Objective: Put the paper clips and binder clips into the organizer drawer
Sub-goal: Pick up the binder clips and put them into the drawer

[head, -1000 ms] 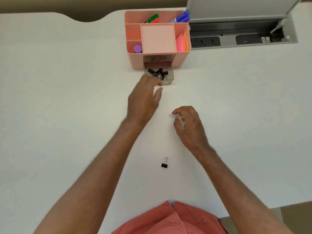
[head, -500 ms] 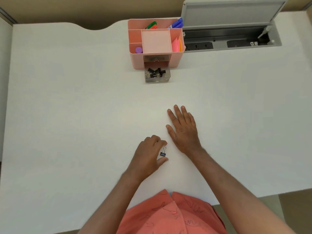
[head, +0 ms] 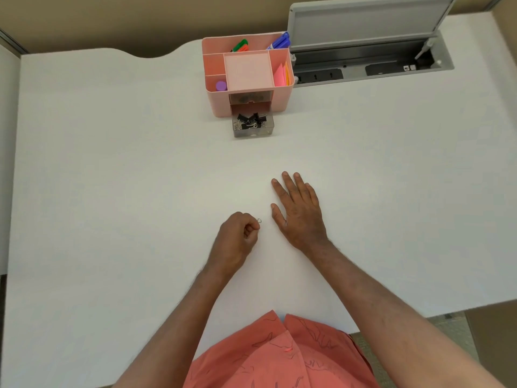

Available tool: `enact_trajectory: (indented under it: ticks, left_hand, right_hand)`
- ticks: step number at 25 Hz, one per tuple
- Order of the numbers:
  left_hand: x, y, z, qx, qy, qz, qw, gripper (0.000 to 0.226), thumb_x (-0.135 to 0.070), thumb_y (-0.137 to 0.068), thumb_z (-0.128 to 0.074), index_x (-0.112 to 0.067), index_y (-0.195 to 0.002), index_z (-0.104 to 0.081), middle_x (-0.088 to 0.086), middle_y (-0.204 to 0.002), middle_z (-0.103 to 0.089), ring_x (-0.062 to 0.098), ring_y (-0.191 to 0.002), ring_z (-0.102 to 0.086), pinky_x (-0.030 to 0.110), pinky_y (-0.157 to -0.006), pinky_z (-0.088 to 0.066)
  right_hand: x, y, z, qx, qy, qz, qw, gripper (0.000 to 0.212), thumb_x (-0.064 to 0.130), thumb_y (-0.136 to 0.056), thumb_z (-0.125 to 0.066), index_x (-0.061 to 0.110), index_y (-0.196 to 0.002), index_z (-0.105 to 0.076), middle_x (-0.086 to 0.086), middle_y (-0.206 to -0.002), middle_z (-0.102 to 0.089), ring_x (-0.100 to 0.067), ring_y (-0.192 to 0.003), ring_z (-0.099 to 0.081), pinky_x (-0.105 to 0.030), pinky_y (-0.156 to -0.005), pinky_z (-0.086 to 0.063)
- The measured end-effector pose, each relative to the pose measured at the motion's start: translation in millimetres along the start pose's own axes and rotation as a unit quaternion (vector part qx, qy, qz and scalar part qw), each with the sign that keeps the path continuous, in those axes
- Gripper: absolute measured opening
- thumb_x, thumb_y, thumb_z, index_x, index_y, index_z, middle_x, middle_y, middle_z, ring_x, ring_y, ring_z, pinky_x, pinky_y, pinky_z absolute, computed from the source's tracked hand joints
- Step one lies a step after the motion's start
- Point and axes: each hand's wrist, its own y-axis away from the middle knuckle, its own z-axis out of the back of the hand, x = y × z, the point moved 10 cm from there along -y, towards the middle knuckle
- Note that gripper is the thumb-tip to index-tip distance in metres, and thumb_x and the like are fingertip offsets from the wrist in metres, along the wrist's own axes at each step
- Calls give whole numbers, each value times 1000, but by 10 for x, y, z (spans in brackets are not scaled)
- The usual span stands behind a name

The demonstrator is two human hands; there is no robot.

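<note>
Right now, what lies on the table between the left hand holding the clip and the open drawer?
Nothing: in the head view the white table is bare between the left hand, closed on a binder clip, and the drawer.

A white worktop (head: pixel 112 177) carries a pink organizer (head: pixel 221 103) at 12 o'clock, its drawer (head: pixel 265 130) pulled out. The right hand (head: pixel 300 214) seems to lie flat at centre.

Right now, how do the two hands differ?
The left hand is curled shut, pinching a small binder clip; the right hand holds nothing. The left is a loose fist; the right lies flat, fingers spread. Both are over the white table, near the person.
</note>
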Motion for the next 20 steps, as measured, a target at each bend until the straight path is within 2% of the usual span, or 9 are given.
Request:
enact_trajectory:
  ticks: [5, 8, 10, 12, 15, 17, 20]
  left_hand:
    - [-48, -212, 68, -1, -36, 6, 999, 12, -13, -93, -63, -23, -94, -56, -8, -90, -55, 8, -74, -52, 28, -67, -48]
    - [-89, -309, 75, -8, -48, 6, 999, 36, -16, -92, -70, -23, -121, -52, -10, -108, -49, 10, -78, -49, 25, -68, -43]
    - [-75, -399, 71, -9, -70, 16, 997, 48, -18, -93, -71, -21, -134, -48, -6, -119, -47, 12, -86, -54, 26, -74, -46]
    - [-59, -490, 92, -16, -81, 33, 996, 35, -20, -95, -69, -19, -128, -55, -3, -119, -49, 15, -90, -59, 27, -75, -47]
    - [-75, -609, 131, -15, -115, 31, 993, 13, -24, -97, -65, -17, -107, -64, -4, -107, -53, 16, -82, -59, 26, -72, -45]
    - [-87, -700, 181, -17, -109, 24, 994, 11, -26, -94, -67, -18, -102, -67, -3, -102, -58, 14, -82, -59, 24, -71, -43]
    - [-148, -922, 423, -58, -53, 30, 996, 12, -29, -89, -69, -20, -97, -70, -1, -97, -63, 16, -84, -63, 27, -71, -46]
  right_hand:
    - [1, -8, 23, -13, -7, 3, 1000, 58, 40, -103, -46, 24, -158, -35, -2, -168, -25, -23, -158, -15, -46, -125, -20]
    - [-9, -14, 20, -11, -7, 1, 1000, 58, 40, -103, -45, 25, -158, -35, -2, -168, -24, -22, -158, -13, -46, -125, -19]
    - [-10, -17, 21, -11, -9, 0, 1000, 58, 40, -103, -45, 25, -158, -35, -2, -168, -24, -22, -158, -13, -45, -126, -19]
    - [-12, -18, 24, -13, -8, 1, 1000, 58, 40, -103, -45, 25, -158, -36, -2, -168, -25, -22, -158, -14, -45, -126, -19]
    - [-11, -20, 27, -14, -14, -1, 1000, 58, 39, -103, -47, 24, -158, -36, -2, -168, -25, -22, -158, -14, -46, -125, -19]
    - [-7, -22, 31, -14, -11, -2, 1000, 58, 39, -103, -47, 24, -158, -36, -2, -168, -25, -22, -158, -14, -46, -125, -20]
    - [-1, -26, 36, -15, -5, -1, 1000, 58, 39, -102, -46, 24, -157, -37, -2, -168, -26, -22, -158, -14, -46, -125, -20]
